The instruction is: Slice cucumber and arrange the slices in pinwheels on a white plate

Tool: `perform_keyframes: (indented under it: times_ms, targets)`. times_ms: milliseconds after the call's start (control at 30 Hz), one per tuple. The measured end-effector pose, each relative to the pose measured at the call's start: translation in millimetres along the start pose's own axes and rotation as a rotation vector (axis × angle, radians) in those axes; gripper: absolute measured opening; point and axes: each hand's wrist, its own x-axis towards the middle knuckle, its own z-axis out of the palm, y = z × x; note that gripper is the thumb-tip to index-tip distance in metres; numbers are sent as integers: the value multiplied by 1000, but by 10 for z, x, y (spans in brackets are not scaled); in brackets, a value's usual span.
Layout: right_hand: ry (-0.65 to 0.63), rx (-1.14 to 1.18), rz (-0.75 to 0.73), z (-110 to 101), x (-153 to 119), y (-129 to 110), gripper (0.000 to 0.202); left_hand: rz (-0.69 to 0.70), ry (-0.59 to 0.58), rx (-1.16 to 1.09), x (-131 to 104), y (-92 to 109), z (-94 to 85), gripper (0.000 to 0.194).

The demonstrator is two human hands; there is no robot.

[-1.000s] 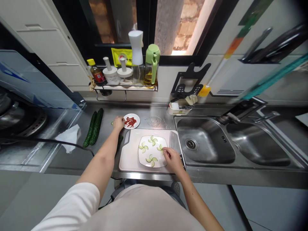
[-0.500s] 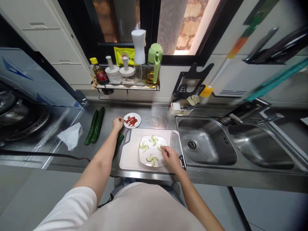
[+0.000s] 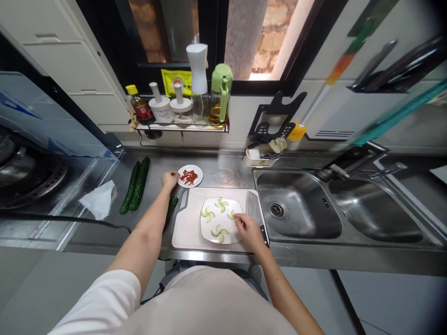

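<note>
My left hand is closed, its fingertips at the left rim of a small white plate that holds chopped red bits. Whether the fingers pinch the rim or a small piece cannot be made out. Over the right side of a larger white plate, my right hand pinches at a pale green cucumber slice. Curved cucumber slices lie on this plate in several pinwheel shapes. Beneath it is a white cutting board. A knife lies along the board's right edge, partly behind my right hand.
Two whole cucumbers and a crumpled white tissue lie to the left. Another cucumber piece is beside the board, partly under my left forearm. A double sink is on the right. Seasoning containers stand on a wall rack.
The whole view has shifted slightly left. Both hands stay at about the same spots on the two plates, with only slight finger movement.
</note>
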Motion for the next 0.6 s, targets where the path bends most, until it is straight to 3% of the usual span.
perform_keyframes:
  times_ms: [133,433,600]
  targets:
    - [4,-4,-15,0,29,8,30,-49,13,-259,-20,-36,50,28]
    - [-18,-3,-55,64,141,-66,30,22,-70,-268,-192,6,10,16]
    - [-17,-6,-70,78,172,-46,29,-77,-138,-510,-309,112,-22,21]
